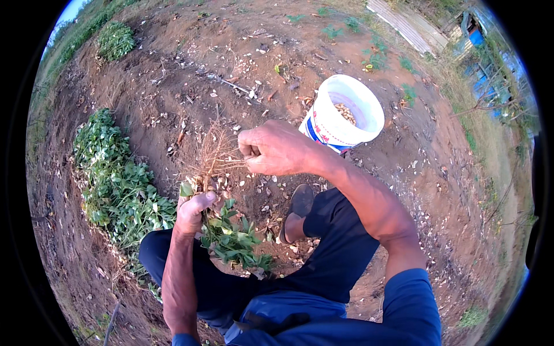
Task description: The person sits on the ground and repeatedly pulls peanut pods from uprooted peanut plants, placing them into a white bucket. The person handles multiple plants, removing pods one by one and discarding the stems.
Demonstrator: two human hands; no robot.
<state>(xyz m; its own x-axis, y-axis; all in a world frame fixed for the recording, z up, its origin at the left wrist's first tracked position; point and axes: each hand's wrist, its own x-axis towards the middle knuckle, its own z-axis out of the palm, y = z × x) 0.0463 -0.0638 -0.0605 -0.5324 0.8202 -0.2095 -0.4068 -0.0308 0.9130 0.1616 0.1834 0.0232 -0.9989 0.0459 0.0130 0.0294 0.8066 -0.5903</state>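
Left grip [193,214] clamped the plant [232,239] roots-up, likely exposing roots [212,151] to the curled-shut right grip [271,149], contents unclear

Bucket [346,134]: quantity one, white; reference for all positions below. Peanut pods [345,112]: many, inside the bucket; overlap prevents an exact count. Hands: two, the left hand [193,213] and the right hand [268,149], both left of the bucket. Uprooted bunch [234,239]: one, left of the bucket; individual stems not countable. Leafy heap [118,179]: one, long, farther left of the bucket. Green clump [115,40]: one, far left of and beyond the bucket. Seedlings [332,32]: at least five, beyond the bucket. Shoe [301,202]: one visible, near side of the bucket.
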